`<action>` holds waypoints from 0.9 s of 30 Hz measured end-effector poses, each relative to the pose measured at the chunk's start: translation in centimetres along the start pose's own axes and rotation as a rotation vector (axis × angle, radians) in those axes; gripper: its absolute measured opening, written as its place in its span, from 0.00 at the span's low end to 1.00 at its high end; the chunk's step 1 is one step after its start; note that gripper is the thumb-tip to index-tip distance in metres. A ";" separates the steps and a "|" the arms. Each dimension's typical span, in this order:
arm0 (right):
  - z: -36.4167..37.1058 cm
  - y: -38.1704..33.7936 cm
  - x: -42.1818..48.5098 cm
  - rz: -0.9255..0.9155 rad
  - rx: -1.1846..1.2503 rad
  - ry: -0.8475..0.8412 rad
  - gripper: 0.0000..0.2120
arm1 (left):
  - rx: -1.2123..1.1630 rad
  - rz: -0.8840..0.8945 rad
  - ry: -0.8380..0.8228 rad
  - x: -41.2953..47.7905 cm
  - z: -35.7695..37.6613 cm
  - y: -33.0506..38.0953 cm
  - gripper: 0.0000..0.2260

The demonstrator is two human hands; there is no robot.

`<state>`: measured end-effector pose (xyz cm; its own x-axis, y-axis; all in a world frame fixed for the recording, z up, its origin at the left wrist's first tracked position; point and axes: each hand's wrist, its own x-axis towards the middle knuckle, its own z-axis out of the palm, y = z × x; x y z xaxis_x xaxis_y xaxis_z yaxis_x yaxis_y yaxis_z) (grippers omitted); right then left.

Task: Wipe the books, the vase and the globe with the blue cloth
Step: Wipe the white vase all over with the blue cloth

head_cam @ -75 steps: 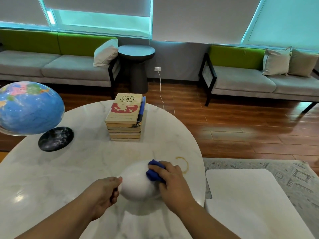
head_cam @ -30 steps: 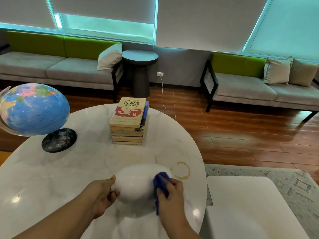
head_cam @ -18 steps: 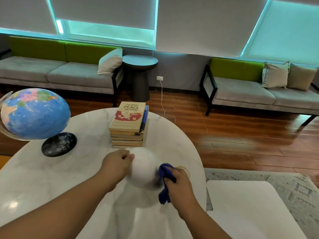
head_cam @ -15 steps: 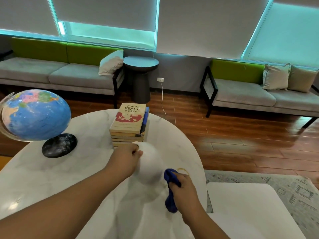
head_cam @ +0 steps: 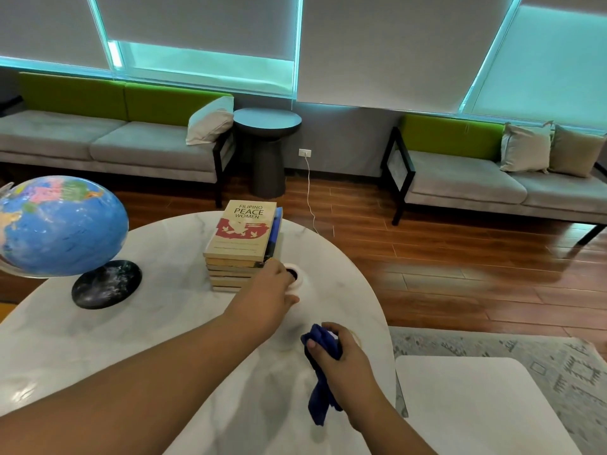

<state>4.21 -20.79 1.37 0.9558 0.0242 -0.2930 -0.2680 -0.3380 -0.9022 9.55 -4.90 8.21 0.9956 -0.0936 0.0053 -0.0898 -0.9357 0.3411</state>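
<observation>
Head cam: left hand (head_cam: 274, 292) grips the white ceramic vase (head_cam: 297, 281) by its mouth, upright, just beside the stacked books (head_cam: 241, 247), hand hiding most of it. Right hand (head_cam: 341, 359) clenches the dark blue cloth (head_cam: 320, 382), dangling over the white marble table (head_cam: 98, 349); blue globe (head_cam: 60, 224) stands far left.

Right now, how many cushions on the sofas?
3. One pale cushion leans on the right end of the left sofa. Two more sit on the right sofa: a light one and a tan one beside it. The frame edges may hide others.
</observation>
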 end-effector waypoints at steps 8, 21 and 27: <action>1.6 -0.2 2.4 0.068 -0.183 -0.050 0.40 | -0.068 -0.025 -0.092 -0.3 0.2 -1.6 0.30; -0.3 -3.7 11.0 0.050 -0.400 -0.081 0.40 | 0.068 -0.024 -0.023 11.6 1.0 -0.6 0.27; -0.6 -4.6 15.8 0.061 -0.371 -0.079 0.37 | 0.085 -0.045 -0.012 16.3 1.6 -0.6 0.27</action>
<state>20.65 -19.40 1.02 0.9234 0.0611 -0.3790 -0.2481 -0.6584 -0.7106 25.79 -6.37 6.56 0.9983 -0.0548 -0.0192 -0.0479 -0.9645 0.2597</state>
